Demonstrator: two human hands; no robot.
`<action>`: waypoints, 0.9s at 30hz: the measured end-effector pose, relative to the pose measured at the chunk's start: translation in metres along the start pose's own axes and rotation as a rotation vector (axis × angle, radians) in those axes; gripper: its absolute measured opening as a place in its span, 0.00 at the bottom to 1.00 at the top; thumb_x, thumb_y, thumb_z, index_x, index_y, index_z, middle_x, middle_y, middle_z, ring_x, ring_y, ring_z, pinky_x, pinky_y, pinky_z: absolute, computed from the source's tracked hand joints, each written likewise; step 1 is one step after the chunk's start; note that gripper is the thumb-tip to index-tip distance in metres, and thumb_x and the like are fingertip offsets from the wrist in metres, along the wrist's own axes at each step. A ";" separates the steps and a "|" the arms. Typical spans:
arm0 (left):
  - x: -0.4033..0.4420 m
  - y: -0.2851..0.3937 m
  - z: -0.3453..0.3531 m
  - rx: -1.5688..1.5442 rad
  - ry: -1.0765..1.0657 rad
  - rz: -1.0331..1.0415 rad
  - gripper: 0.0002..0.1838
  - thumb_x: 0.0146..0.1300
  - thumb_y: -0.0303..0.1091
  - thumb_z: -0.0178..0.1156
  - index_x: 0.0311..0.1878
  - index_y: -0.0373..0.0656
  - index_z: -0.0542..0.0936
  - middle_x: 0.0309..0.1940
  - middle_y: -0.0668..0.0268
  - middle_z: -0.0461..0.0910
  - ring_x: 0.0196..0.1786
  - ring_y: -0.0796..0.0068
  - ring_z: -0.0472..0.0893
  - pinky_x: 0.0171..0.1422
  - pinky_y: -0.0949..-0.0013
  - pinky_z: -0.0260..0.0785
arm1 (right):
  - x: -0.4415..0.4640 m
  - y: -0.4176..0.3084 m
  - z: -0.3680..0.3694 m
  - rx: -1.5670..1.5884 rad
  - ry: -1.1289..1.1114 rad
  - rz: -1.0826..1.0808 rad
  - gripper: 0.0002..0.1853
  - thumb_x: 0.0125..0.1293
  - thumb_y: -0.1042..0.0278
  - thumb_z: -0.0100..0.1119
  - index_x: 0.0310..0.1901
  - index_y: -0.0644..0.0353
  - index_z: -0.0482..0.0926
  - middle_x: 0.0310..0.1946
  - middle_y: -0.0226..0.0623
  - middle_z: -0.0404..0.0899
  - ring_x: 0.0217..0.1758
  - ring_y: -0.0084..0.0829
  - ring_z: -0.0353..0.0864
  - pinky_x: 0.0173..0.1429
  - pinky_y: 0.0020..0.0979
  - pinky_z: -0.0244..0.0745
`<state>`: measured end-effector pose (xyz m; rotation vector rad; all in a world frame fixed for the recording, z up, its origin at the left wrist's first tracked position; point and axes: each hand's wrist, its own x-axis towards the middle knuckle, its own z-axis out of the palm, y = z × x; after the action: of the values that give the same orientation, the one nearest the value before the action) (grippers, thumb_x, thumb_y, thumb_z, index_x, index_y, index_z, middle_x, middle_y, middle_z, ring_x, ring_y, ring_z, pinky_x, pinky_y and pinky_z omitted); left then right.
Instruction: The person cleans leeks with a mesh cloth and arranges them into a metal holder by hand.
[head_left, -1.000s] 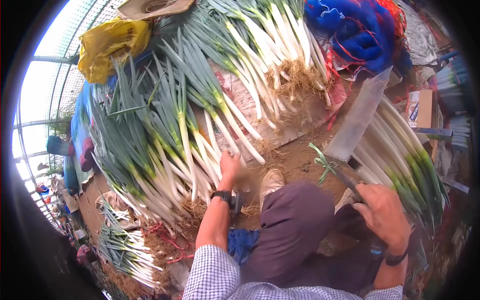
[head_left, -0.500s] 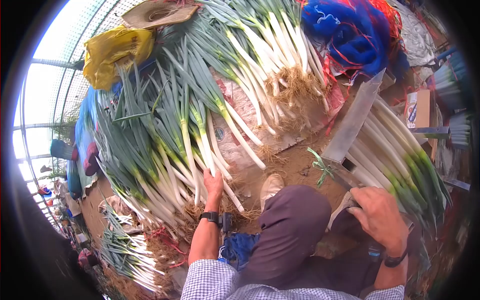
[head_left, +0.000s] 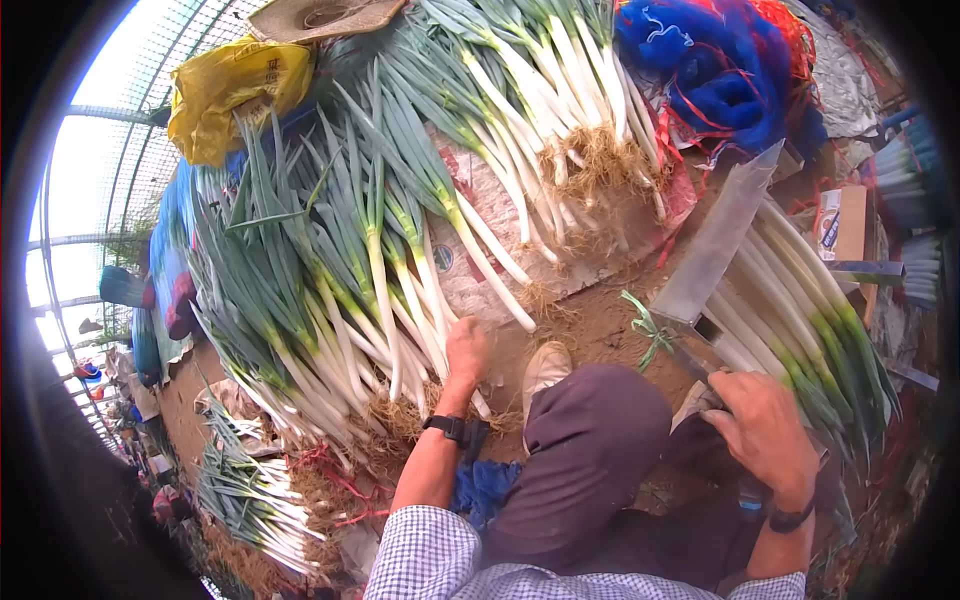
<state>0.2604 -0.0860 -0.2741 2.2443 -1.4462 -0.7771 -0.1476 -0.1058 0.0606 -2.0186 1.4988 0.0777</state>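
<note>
My left hand (head_left: 468,350) is closed at the white lower end of a leek (head_left: 436,290), at the near edge of a large pile of leeks (head_left: 300,250). The fingertips are partly hidden behind the back of the hand. My right hand (head_left: 765,430) is curled shut beside a metal rack (head_left: 722,240), above my lap. What it grips is mostly hidden; a dark narrow strip runs from it toward the rack. Several thick, trimmed leeks (head_left: 780,290) lie in the rack, green ends toward me. A green tie (head_left: 652,328) hangs at the rack's corner.
Another pile of rooted leeks (head_left: 570,90) lies at the back on a flattened sack (head_left: 470,270). Blue netting (head_left: 700,70) with red string is behind. A yellow bag (head_left: 240,95) and a straw hat (head_left: 325,18) sit at upper left. Thinner leeks (head_left: 260,500) lie lower left.
My left hand has shifted right and slightly up along the pile's near edge, turning its back to the camera. My right hand has moved little, slightly nearer the rack.
</note>
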 end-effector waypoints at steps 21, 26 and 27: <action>-0.009 -0.083 -0.118 0.331 0.203 -0.371 0.25 0.65 0.45 0.66 0.58 0.35 0.80 0.56 0.45 0.81 0.61 0.41 0.79 0.66 0.48 0.71 | -0.003 -0.003 0.004 -0.009 0.042 -0.029 0.19 0.60 0.71 0.71 0.52 0.67 0.80 0.42 0.49 0.82 0.49 0.52 0.81 0.54 0.47 0.75; -0.018 -0.102 -0.113 0.203 0.020 -0.411 0.24 0.66 0.45 0.65 0.53 0.32 0.80 0.43 0.44 0.86 0.51 0.42 0.84 0.59 0.47 0.75 | -0.002 -0.003 0.003 -0.036 0.008 -0.003 0.18 0.62 0.70 0.70 0.51 0.64 0.79 0.41 0.48 0.81 0.48 0.53 0.80 0.53 0.49 0.74; -0.021 -0.096 -0.112 0.130 0.042 -0.372 0.24 0.67 0.46 0.65 0.52 0.31 0.80 0.42 0.44 0.86 0.50 0.43 0.85 0.58 0.48 0.75 | -0.003 -0.002 0.004 -0.043 0.014 -0.004 0.17 0.62 0.69 0.70 0.51 0.64 0.78 0.41 0.48 0.81 0.48 0.53 0.80 0.53 0.49 0.73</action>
<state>0.3916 -0.0266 -0.2353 2.6564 -1.1003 -0.7554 -0.1453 -0.1011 0.0590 -2.0601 1.5138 0.0958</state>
